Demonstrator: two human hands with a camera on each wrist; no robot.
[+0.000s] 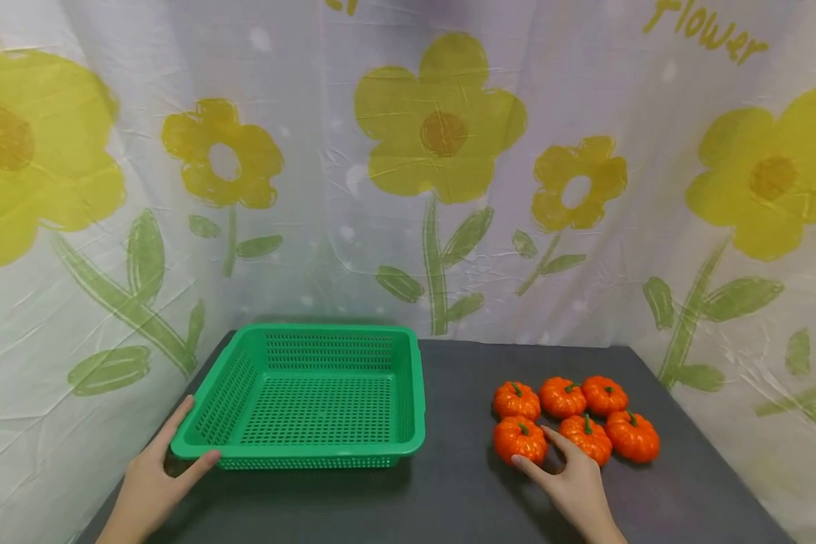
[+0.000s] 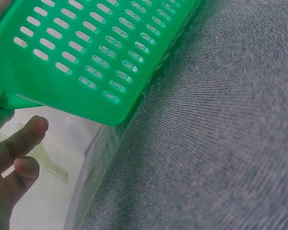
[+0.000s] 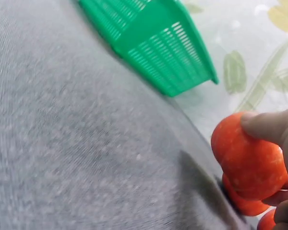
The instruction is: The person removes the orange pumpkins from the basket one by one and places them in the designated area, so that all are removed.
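Note:
A green plastic basket (image 1: pixel 316 408) with slotted walls stands on the left of the dark table. My left hand (image 1: pixel 153 480) holds its near left corner, thumb at the front rim and index finger along the left side. In the left wrist view, the other fingers (image 2: pixel 26 170) stick out below the rim. On the right, my right hand (image 1: pixel 574 483) pinches a small orange pumpkin (image 1: pixel 520 440) with a green stem between thumb and fingers. The right wrist view shows the thumb on the side of that pumpkin (image 3: pixel 252 158). Several similar pumpkins (image 1: pixel 632 436) sit close behind and beside it.
The basket's slotted bottom (image 1: pixel 316 412) is bare. A grey-black cloth (image 1: pixel 455 483) covers the table. White curtains with yellow flowers (image 1: pixel 442 132) hang close along the back and both sides.

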